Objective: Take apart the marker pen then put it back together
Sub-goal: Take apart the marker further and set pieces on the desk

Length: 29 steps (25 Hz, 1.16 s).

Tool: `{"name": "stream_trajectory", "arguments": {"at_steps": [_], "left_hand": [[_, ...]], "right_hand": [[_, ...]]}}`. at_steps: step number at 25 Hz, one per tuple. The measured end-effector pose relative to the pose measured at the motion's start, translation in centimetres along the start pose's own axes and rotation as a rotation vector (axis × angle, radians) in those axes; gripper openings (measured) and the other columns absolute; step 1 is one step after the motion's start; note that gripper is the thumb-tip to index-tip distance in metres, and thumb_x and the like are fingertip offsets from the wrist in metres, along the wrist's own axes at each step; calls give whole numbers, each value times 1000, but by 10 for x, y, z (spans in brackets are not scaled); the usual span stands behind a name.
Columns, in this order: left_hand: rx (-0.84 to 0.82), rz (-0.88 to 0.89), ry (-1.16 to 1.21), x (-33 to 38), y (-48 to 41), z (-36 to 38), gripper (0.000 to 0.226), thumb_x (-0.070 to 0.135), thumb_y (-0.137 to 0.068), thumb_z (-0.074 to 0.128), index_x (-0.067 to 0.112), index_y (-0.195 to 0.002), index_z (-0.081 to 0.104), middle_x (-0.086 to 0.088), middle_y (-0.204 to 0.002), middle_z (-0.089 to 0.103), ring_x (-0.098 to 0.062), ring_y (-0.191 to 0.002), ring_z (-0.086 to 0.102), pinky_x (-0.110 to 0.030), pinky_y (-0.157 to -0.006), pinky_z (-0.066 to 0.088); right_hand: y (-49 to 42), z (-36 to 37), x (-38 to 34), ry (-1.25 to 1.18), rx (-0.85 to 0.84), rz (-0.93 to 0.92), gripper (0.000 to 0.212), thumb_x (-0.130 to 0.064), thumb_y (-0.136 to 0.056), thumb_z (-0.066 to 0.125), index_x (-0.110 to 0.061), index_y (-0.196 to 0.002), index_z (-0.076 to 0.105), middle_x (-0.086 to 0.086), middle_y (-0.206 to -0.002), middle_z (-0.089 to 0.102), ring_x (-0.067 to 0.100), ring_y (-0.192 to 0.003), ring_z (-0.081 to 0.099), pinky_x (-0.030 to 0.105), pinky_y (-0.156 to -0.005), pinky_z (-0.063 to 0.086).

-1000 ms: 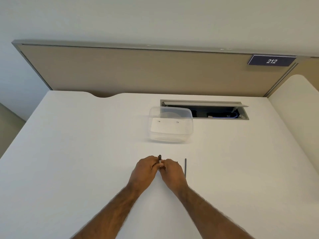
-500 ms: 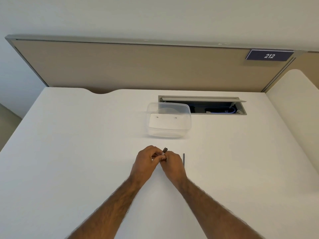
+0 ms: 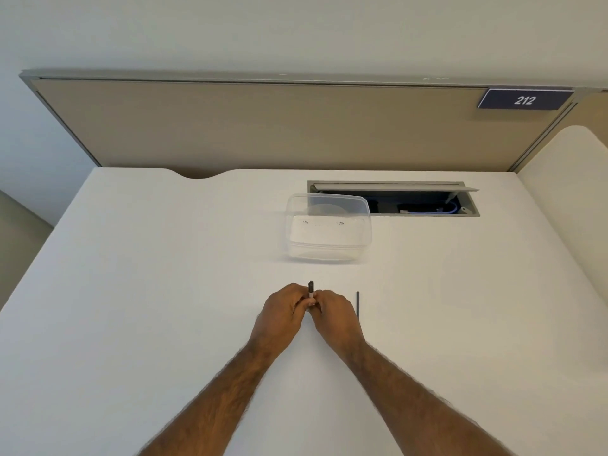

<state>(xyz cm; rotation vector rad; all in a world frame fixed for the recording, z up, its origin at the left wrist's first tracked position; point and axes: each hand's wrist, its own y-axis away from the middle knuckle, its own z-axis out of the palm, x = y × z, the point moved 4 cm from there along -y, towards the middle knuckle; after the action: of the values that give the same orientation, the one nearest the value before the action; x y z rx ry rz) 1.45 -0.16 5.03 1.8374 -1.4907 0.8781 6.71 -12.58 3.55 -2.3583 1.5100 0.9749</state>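
The marker pen (image 3: 311,288) stands nearly upright between my two hands, only its dark top end and a bit of pale barrel showing. My left hand (image 3: 282,312) and my right hand (image 3: 334,311) meet over the white desk (image 3: 164,291), fingers of both curled round the pen; its lower part is hidden by them. A thin dark rod (image 3: 358,304), a part of the marker, lies on the desk just right of my right hand, pointing away from me.
A clear plastic container (image 3: 329,232) sits on the desk beyond my hands. Behind it a cable hatch (image 3: 411,202) in the desk is open. A beige partition (image 3: 263,126) runs along the far edge.
The pen's visible tip has swung from tilted to the right back to nearly upright. Both hands stay together on it. The rod has not moved.
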Motion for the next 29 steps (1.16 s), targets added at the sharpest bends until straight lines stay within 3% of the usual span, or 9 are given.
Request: {"name": "stream_trajectory", "arguments": {"at_steps": [4,7,12,16,20,23,29], "left_hand": [[-10,7,37,-2,-1,3,14,24,-100,55,26,-103,69,17,-99,68,-4,-94,66,-33,-83,58],[11,-6,93,-4,-4,4,9,23,-97,64,21,-101,71,14,-97,69,-3,-93,67,-30,-86,58],[147,11,76,6,-4,-5,10,25,-95,67,18,-96,74,12,-91,70,-6,-86,67,-24,-78,55],[68,-40,0,12,-4,-2,17,32,-100,57,22,-92,69,14,-87,65,-6,-81,64,-32,-73,56],[58,-20,-140,15,-5,-14,24,39,-103,49,23,-99,66,18,-89,60,-3,-81,58,-15,-65,42],[-10,-36,-192,9,3,-8,27,42,-103,46,23,-101,64,18,-92,60,-4,-83,58,-18,-68,42],[-32,-65,-102,10,-1,1,23,36,-104,46,25,-107,65,16,-100,67,-5,-91,63,-27,-78,53]], "right_hand": [[1,1,4,-66,-1,28,34,-39,-100,51,-13,-85,66,-2,-79,62,14,-72,55,25,-64,38],[0,-1,5,-73,33,21,29,-30,-100,50,-12,-83,64,-3,-77,58,13,-71,50,23,-63,34],[-1,-6,-6,-89,95,-18,20,-17,-97,49,-19,-78,52,-3,-76,61,16,-68,53,29,-63,40],[-1,-3,-1,-72,37,-41,21,-23,-101,47,-14,-85,57,0,-79,65,19,-69,58,34,-65,46],[-5,-1,-11,-66,44,-46,21,-18,-101,46,-17,-80,50,-3,-74,61,16,-64,54,30,-62,43],[0,4,-7,-78,9,-17,20,-14,-98,47,-14,-78,52,-1,-74,64,15,-64,55,33,-63,47],[-1,-2,-2,-75,5,55,25,-14,-95,48,-17,-71,46,-6,-65,54,13,-59,46,26,-55,36]]}}
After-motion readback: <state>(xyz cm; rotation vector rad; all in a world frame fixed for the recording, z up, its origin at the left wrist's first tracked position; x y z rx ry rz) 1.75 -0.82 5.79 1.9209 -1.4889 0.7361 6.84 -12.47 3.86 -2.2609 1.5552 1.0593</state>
